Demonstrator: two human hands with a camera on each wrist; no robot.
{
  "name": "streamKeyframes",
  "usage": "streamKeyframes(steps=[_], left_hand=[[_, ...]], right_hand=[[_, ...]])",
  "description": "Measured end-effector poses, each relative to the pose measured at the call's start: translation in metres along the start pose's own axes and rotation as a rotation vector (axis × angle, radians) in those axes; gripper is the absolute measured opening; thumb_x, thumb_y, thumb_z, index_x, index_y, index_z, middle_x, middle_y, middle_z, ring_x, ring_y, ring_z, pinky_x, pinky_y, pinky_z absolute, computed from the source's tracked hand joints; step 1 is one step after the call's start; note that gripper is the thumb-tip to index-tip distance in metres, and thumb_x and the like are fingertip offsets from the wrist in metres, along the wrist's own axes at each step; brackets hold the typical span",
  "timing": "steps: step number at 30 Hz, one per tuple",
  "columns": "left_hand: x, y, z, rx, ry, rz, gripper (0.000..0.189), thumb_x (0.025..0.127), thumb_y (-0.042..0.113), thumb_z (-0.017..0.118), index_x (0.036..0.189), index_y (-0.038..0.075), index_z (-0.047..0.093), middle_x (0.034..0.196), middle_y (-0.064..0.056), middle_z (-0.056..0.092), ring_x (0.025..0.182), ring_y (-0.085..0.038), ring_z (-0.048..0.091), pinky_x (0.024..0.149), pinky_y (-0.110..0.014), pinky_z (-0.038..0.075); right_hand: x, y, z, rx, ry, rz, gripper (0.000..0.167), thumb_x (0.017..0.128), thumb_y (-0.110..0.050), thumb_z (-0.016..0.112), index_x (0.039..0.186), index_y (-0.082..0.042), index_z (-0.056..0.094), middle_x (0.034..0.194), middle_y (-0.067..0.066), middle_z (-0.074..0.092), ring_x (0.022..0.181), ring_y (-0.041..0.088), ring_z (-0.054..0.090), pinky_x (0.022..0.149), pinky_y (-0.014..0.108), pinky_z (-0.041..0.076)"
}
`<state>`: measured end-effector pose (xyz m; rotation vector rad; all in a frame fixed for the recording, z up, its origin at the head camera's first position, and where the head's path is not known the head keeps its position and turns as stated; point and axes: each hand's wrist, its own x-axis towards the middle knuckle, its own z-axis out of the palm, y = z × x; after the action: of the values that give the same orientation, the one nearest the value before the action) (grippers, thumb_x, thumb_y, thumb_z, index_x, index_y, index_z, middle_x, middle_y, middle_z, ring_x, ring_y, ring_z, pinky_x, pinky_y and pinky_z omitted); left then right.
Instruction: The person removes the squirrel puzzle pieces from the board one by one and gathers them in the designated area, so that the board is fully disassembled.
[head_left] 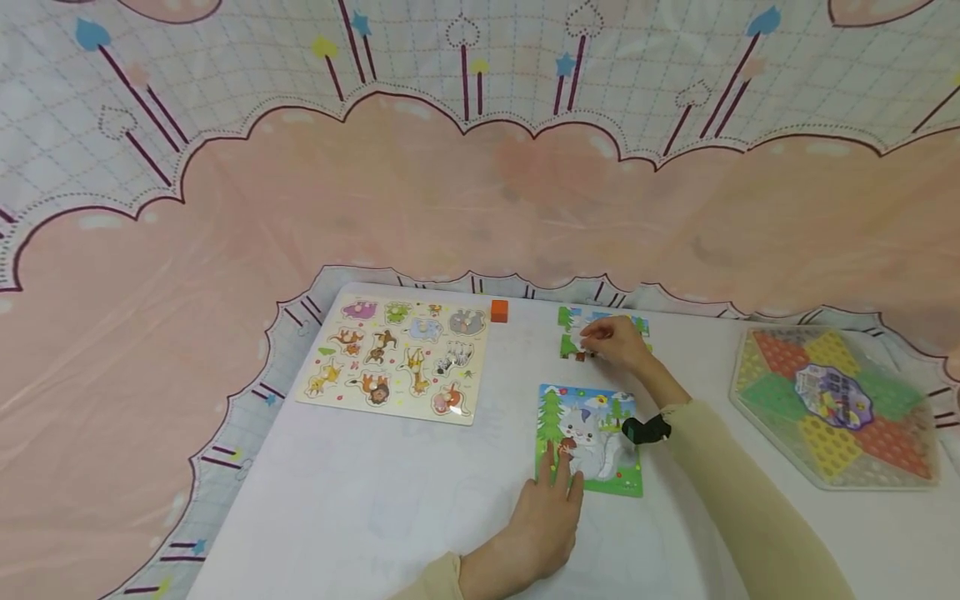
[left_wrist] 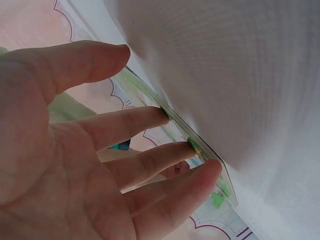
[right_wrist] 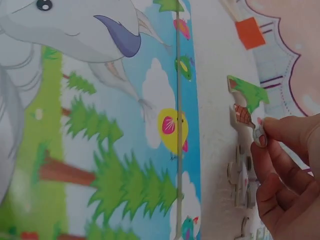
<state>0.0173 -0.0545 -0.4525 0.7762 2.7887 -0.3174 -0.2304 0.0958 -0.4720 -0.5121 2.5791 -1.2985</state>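
Note:
My right hand (head_left: 618,340) reaches over a group of jigsaw pieces (head_left: 566,345) near the table's back edge. Between its thumb and index finger it pinches a jigsaw piece (right_wrist: 250,95) printed in green and brown, seen in the right wrist view. In front of it lies a picture board (head_left: 551,404) showing a grey squirrel with an acorn among trees. Straight, spread fingers of my left hand (head_left: 546,518) rest on the lower left of this board. Those fingertips meet the board's edge in the left wrist view. The thumb (left_wrist: 95,60) stays apart from the board.
On the left lies a wooden animal peg puzzle (head_left: 390,359) with its animals set in. An orange cube (head_left: 499,312) sits at the table's back edge. A clear, many-sided case (head_left: 832,408) with red, yellow and green sections is at the right. Patterned cloth hangs behind the table.

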Motion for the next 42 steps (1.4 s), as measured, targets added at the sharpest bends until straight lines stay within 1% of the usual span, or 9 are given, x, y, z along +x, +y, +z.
streamKeyframes(steps=[3,6,10,13,19,24,28,36,42], left_hand=[[0.0,0.0,0.0,-0.009,0.002,0.003,0.061,0.093,0.05,0.06,0.144,0.017,0.052,0.151,-0.015,0.041,0.14,-0.037,0.035,0.064,-0.02,0.049],[0.0,0.0,0.001,-0.013,-0.002,0.009,0.061,0.093,0.049,0.059,0.144,0.016,0.051,0.151,-0.015,0.041,0.14,-0.037,0.035,0.061,-0.019,0.048],[0.001,0.001,0.001,-0.005,-0.008,0.015,0.062,0.093,0.05,0.059,0.144,0.017,0.051,0.151,-0.014,0.041,0.14,-0.037,0.034,0.063,-0.019,0.05],[0.001,0.002,0.002,0.01,-0.006,0.013,0.062,0.093,0.051,0.059,0.144,0.017,0.051,0.151,-0.014,0.041,0.14,-0.036,0.035,0.063,-0.018,0.05],[0.0,0.003,0.002,0.069,0.016,0.014,0.063,0.092,0.054,0.058,0.144,0.017,0.052,0.15,-0.013,0.042,0.139,-0.035,0.037,0.063,-0.017,0.05],[-0.001,0.003,0.003,0.077,0.024,0.019,0.062,0.093,0.053,0.057,0.143,0.017,0.052,0.149,-0.013,0.043,0.139,-0.036,0.037,0.063,-0.017,0.051],[0.0,0.002,0.004,0.074,0.024,0.016,0.062,0.093,0.052,0.058,0.143,0.016,0.052,0.149,-0.014,0.043,0.138,-0.036,0.037,0.062,-0.017,0.05],[0.001,0.003,0.006,0.08,0.004,0.015,0.061,0.094,0.052,0.057,0.144,0.018,0.051,0.151,-0.013,0.041,0.139,-0.035,0.035,0.061,-0.016,0.047],[0.002,0.002,0.004,0.091,-0.011,0.017,0.063,0.093,0.053,0.057,0.145,0.018,0.05,0.151,-0.013,0.04,0.14,-0.034,0.035,0.063,-0.016,0.049]], right_hand=[[0.004,-0.002,0.001,-0.026,-0.026,0.026,0.017,0.09,-0.006,0.07,0.101,0.007,0.072,0.085,0.016,0.071,0.071,0.02,0.062,0.06,0.028,0.047],[0.007,-0.003,0.002,-0.052,-0.043,0.044,0.018,0.09,-0.007,0.069,0.101,0.006,0.072,0.085,0.014,0.07,0.069,0.018,0.06,0.061,0.029,0.046],[0.009,-0.004,0.004,-0.117,-0.041,0.062,0.016,0.09,-0.009,0.068,0.098,0.004,0.073,0.081,0.011,0.069,0.067,0.016,0.057,0.059,0.029,0.045],[0.01,-0.004,0.004,-0.148,-0.04,0.075,0.015,0.091,-0.009,0.068,0.097,0.004,0.072,0.081,0.011,0.068,0.066,0.017,0.058,0.057,0.029,0.046],[0.012,-0.005,0.003,-0.163,-0.054,0.089,0.017,0.092,-0.01,0.066,0.099,0.004,0.072,0.085,0.013,0.068,0.068,0.019,0.06,0.058,0.029,0.047],[0.014,-0.006,0.003,-0.184,-0.059,0.112,0.016,0.092,-0.011,0.066,0.098,0.003,0.072,0.085,0.012,0.067,0.069,0.02,0.058,0.059,0.029,0.045],[0.017,-0.005,0.004,-0.203,-0.078,0.103,0.016,0.092,-0.011,0.066,0.097,0.003,0.071,0.084,0.011,0.065,0.07,0.02,0.056,0.06,0.03,0.045],[0.022,-0.004,0.003,-0.23,-0.107,0.073,0.015,0.094,-0.011,0.064,0.096,0.001,0.072,0.086,0.011,0.067,0.074,0.023,0.058,0.066,0.036,0.047],[0.023,-0.002,0.004,-0.214,-0.104,0.069,0.015,0.094,-0.01,0.063,0.097,0.003,0.072,0.083,0.011,0.067,0.068,0.02,0.058,0.061,0.033,0.047]])
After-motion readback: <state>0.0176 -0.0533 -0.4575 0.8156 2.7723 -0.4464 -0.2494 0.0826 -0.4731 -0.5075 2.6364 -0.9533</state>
